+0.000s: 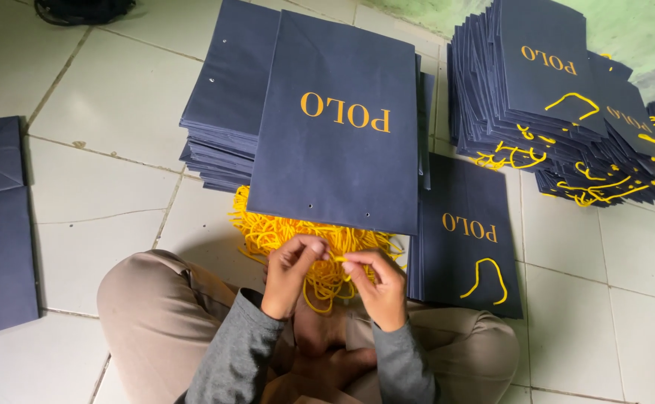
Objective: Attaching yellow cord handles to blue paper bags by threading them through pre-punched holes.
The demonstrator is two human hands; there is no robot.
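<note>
White tile floor (118, 97), a person cross-legged among navy paper bags.

Both hands, left (291, 273) and right (378, 288), pinch one yellow cord (335, 259) with fingertips closed, over the cord pile (282, 232). Beyond lies a flat bag (335, 172), gold lettering, holes unthreaded, atop a stack (222, 112); corded bags (552, 97) are piled right.

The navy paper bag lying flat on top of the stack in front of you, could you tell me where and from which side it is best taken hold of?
Probably by the near short edge of the navy paper bag, the one with the two punched holes. That edge overhangs the stack above the yellow cords, so a hand coming from the person's side can pinch it, thumb on top and fingers beneath. Both the left hand and right hand are nearby, busy with a cord.
</note>
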